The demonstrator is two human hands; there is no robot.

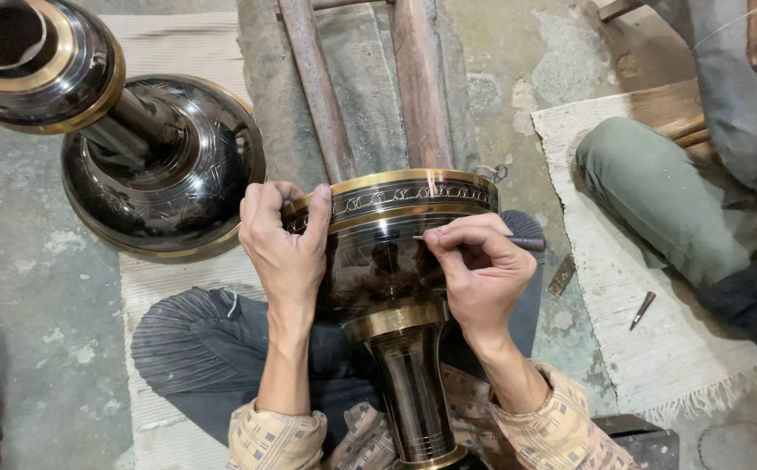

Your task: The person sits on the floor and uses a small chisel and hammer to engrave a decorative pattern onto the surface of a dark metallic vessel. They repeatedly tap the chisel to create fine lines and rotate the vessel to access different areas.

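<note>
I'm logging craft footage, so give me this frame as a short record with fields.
Setting: concrete floor with a woven mat
Left hand: steadies the rim of a black and brass vase lying across the lap
Right hand: presses a thin engraving tool to the vase
Nearby: second black vase at left, small tool on the mat, another person's green-trousered leg

Second black, brass-banded metal vase (148, 157) lying upper left on concrete floor (39, 287). White woven fringed mat (648, 348) right, bearing small pointed metal tool (642, 310); another person's green-trousered leg (657, 196) resting there.
</note>
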